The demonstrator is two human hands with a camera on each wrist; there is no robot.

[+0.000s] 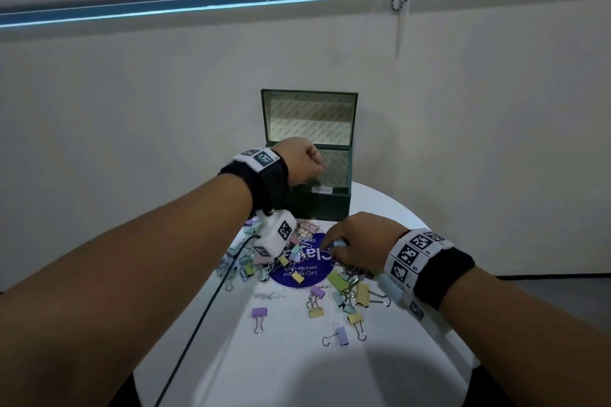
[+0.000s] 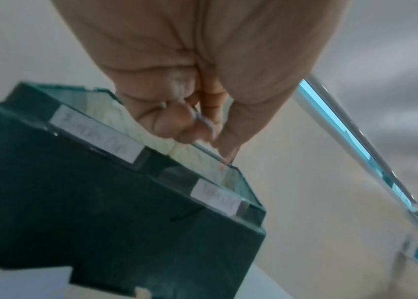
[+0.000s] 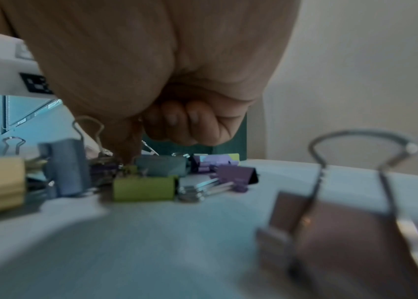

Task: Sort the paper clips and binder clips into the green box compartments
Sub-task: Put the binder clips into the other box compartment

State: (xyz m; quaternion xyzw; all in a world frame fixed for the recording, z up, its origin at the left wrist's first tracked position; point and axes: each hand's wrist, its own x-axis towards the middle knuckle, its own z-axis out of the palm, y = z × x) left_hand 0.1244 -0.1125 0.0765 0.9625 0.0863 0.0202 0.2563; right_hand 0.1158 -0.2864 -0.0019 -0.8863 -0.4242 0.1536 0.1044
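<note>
The green box (image 1: 317, 205) stands open at the table's far edge, its lid upright, with two white labels (image 2: 95, 133) on its front rim. My left hand (image 1: 315, 163) hovers over the box's left part and pinches a pale lilac paper clip (image 2: 204, 121) between thumb and fingers. My right hand (image 1: 344, 244) is down on the pile of pastel clips (image 1: 297, 258), fingers curled, thumb and forefinger reaching among binder clips (image 3: 143, 189). Whether they grip one is hidden.
Loose binder clips lie nearer me: purple (image 1: 259, 312), yellow (image 1: 355, 319), lilac (image 1: 340, 335). The round white table (image 1: 297, 367) bears a blue sticker (image 1: 304, 274). A black cable (image 1: 205, 311) runs from the left wrist camera (image 1: 274, 235). A wall rises behind the box.
</note>
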